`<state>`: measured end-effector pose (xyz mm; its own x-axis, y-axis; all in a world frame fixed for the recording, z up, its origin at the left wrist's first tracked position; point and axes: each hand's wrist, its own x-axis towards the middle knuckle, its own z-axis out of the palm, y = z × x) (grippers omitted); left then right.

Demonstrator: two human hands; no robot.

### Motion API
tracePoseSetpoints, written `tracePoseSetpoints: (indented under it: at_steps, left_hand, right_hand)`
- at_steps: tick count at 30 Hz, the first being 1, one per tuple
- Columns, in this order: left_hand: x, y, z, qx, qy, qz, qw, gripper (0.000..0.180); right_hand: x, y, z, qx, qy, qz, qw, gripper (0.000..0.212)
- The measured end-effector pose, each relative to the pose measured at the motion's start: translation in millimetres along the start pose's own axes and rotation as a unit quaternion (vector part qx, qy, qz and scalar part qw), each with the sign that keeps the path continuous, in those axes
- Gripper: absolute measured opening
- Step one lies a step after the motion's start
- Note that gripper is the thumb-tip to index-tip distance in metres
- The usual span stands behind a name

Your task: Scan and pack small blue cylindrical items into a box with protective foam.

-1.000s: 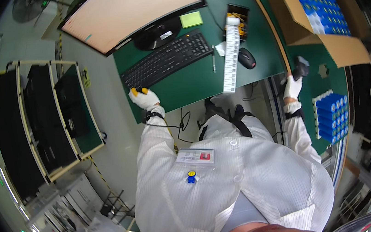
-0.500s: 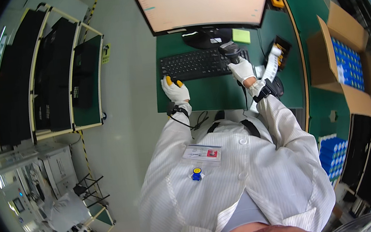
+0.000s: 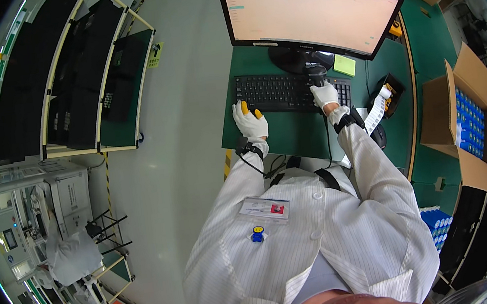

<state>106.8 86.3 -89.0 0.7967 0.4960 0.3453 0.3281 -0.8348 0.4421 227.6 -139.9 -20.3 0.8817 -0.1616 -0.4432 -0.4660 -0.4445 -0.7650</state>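
My left hand (image 3: pixel 251 122), in a white glove with yellow fingertips, lies at the left front edge of the black keyboard (image 3: pixel 273 95). Its fingers are stretched out, with nothing in them. A black handheld scanner (image 3: pixel 316 74) is gripped in my gloved right hand (image 3: pixel 325 94), held over the right part of the keyboard with its head toward the monitor's base. The scanner's cable hangs down over the desk's front edge. Both wrists carry black straps, and a dark cord runs from the left one. Behind the keyboard stands a lit monitor (image 3: pixel 311 7).
Right of my right hand lie a strip of white labels (image 3: pixel 379 110), a black box (image 3: pixel 393 96) and a dark mouse (image 3: pixel 378 137). Yellow-green sticky notes (image 3: pixel 344 65) sit beside the monitor base. An open carton (image 3: pixel 438 110) holds blue cells. Shelving (image 3: pixel 89 86) stands left.
The view has turned, so the desk sits farther right in the picture. My right hand has shifted the scanner slightly left over the keyboard. My left hand stays by the keyboard's left edge.
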Motion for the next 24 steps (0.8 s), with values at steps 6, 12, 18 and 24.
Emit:
tracePoseSetpoints:
  at_steps: [6, 12, 18, 24]
  left_hand:
    - [-0.1, 3.3, -1.3, 0.022, -0.015, -0.004, 1.0, 0.055]
    - [0.1, 6.7, -5.0, 0.003, -0.008, 0.011, 1.0, 0.053]
    - [-4.0, -0.1, 2.0, 0.012, 0.023, 0.033, 0.999, 0.052]
    - [-12.3, -4.5, 19.8, 0.009, 0.047, 0.064, 0.997, 0.051]
  right_hand:
    - [-21.2, 5.0, -16.2, 0.045, -0.014, -0.025, 0.999, 0.021]
    - [-77.1, 37.8, -74.1, 0.11, -0.034, -0.049, 0.992, 0.021]
    - [-170.6, 79.2, -148.1, 0.13, -0.027, -0.028, 0.991, 0.012]
    - [-229.9, 141.9, -178.4, 0.173, 0.063, 0.031, 0.982, 0.007]
